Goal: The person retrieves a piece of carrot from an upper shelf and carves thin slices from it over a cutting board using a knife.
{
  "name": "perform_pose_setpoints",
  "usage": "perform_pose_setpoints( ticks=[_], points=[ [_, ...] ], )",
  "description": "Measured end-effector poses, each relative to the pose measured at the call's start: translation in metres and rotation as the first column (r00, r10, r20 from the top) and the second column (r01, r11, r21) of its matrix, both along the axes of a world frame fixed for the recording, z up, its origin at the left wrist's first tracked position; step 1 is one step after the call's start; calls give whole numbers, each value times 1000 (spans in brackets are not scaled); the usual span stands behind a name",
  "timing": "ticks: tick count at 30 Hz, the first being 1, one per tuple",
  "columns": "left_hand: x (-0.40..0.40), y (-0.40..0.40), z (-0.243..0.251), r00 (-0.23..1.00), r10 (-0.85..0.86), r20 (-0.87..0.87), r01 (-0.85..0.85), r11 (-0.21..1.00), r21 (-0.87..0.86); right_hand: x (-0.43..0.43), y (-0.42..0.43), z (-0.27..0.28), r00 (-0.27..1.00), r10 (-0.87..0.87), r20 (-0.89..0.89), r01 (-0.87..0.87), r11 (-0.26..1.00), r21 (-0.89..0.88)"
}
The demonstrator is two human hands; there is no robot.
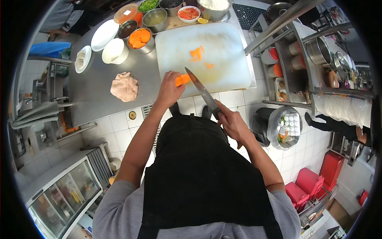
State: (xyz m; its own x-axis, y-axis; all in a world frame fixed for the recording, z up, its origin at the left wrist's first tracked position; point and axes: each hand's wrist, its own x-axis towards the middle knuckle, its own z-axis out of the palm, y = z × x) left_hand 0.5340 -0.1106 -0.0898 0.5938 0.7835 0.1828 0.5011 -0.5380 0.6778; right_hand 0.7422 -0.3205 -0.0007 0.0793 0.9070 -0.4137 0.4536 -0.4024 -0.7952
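Note:
My left hand [172, 86] grips a piece of carrot [182, 80] near the front left edge of a white cutting board [226, 38]. In my right hand [231, 121] is a chef's knife [203, 92]. Its blade slants up and to the left, the tip just right of the carrot. A small gap shows between blade and carrot. Several orange carrot scraps [196, 54] lie farther back on the board. Left of the board, on the steel table [89, 98], rests a crumpled pinkish cloth [124, 86].
Behind the board's left corner stand a steel pot of carrot slices [140, 38], a white bowl [115, 51] and an oval white plate [105, 35]. A bowl of white rice [215, 6] is at the back. A lined waste bin [285, 128] sits on the floor to the right.

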Motion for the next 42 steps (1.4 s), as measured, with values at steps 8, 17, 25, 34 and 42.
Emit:
perform_pose_setpoints(
  ticks=[8,17,25,34,42],
  points=[
    [-2,1,2,1000,-7,-29,6,1000,-28,0,4,2,969,-101,-227,45,970,-239],
    [-3,1,0,1000,-14,-6,14,1000,-7,0,2,-3,925,-172,-339,80,960,-270],
    [-5,3,0,999,-33,-17,33,999,-8,-1,-1,-6,902,-199,-383,92,955,-281],
    [-3,1,6,999,-15,-32,14,999,-48,-3,-3,-9,892,-217,-397,101,951,-292],
    [-3,2,5,999,-27,-36,25,999,-39,-3,-2,-10,880,-209,-427,94,957,-274]
  ],
)
